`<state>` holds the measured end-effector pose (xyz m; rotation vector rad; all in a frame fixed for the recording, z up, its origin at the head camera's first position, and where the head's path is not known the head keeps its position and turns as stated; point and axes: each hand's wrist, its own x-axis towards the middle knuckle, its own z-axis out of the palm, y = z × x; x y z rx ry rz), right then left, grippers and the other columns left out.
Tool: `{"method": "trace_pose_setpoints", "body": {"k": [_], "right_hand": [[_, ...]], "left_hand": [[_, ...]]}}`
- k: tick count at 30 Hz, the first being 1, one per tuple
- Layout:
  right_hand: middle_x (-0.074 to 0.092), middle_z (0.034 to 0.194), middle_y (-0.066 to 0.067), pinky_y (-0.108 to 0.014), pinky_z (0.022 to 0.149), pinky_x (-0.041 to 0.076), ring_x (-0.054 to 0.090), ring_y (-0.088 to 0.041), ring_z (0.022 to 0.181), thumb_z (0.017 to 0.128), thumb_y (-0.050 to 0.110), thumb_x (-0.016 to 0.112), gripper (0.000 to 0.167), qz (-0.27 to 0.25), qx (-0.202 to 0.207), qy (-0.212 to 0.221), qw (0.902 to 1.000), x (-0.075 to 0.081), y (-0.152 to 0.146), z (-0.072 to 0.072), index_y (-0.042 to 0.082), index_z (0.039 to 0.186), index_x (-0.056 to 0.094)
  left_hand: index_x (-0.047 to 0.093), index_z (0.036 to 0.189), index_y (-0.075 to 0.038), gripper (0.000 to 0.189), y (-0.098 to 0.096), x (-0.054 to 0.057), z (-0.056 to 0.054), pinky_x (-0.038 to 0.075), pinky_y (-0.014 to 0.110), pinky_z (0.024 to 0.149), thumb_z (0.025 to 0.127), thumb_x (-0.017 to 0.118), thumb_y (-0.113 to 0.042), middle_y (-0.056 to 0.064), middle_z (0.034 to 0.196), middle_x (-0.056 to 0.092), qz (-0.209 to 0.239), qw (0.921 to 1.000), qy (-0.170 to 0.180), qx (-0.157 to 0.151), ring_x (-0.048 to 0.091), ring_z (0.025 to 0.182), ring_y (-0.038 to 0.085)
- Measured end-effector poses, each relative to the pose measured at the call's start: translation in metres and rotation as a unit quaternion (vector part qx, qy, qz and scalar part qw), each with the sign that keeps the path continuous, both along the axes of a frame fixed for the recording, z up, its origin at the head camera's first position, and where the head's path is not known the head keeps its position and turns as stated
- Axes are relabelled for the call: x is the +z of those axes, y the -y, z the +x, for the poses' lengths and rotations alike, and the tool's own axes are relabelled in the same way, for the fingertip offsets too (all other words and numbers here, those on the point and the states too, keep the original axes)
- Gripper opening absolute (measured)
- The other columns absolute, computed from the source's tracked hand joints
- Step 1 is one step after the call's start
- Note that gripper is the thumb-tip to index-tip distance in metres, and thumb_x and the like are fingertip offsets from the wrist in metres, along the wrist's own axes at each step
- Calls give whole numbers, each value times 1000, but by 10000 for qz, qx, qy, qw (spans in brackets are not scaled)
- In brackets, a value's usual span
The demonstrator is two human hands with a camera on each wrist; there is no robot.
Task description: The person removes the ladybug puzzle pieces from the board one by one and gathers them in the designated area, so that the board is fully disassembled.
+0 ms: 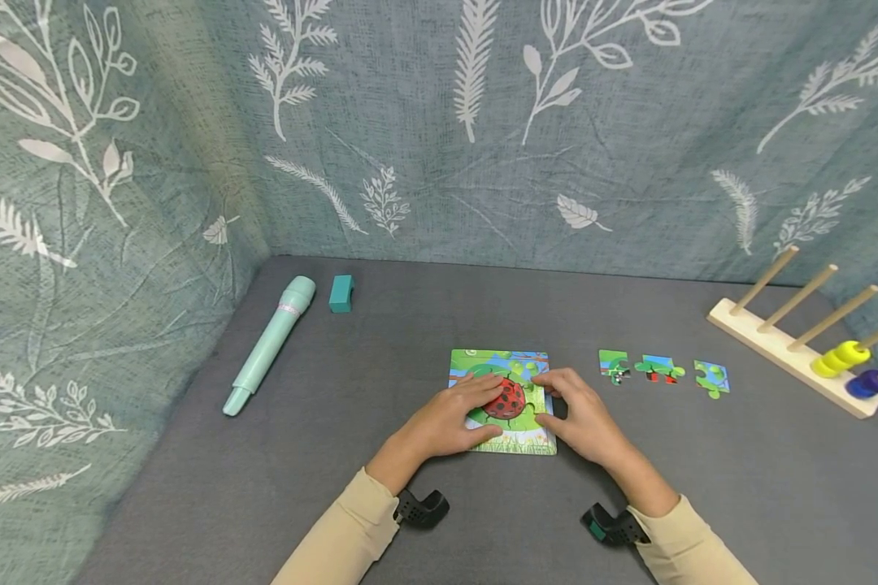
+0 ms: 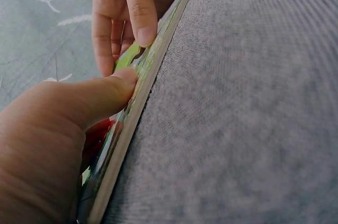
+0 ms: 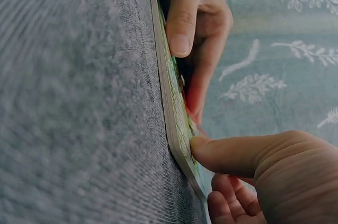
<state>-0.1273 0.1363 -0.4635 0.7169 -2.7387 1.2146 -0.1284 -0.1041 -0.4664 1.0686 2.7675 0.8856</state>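
A ladybug jigsaw puzzle in a flat tray (image 1: 519, 445) lies on the table between both hands. The left hand (image 1: 457, 414) rests on its left part, fingers stretched over the ladybug (image 1: 508, 400) and thumb near the bottom edge. At the right side, the right hand (image 1: 585, 418) pinches a light green puzzle piece (image 2: 128, 56) between thumb and fingers. That piece tilts up from the picture in the left wrist view. In the right wrist view, the right thumb (image 3: 227, 152) is at the tray's edge, while its fingertips are partly hidden.
Three loose puzzle pieces, one green (image 1: 613, 364), one with red (image 1: 660, 370) and one blue-green (image 1: 713, 378), lie to the right. Beyond them stands a wooden peg stacker (image 1: 790, 353) with yellow and purple rings. A mint toy microphone (image 1: 271, 345) and teal block (image 1: 341, 292) lie left.
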Motion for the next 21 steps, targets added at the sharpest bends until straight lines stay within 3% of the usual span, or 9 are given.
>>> {"method": "trace_pose_setpoints", "body": {"k": [21], "right_hand": [[57,118,-11,-43,89,54,59,-24,103,78,3,75,47,-122,17,145,9998,-3,-2,0,2,123,60]], "left_hand": [[47,140,-6,63,-1,-3,2,27,38,120,88,66,-37,8,146,44,32,10000,-90,-4,38,138,22]]}}
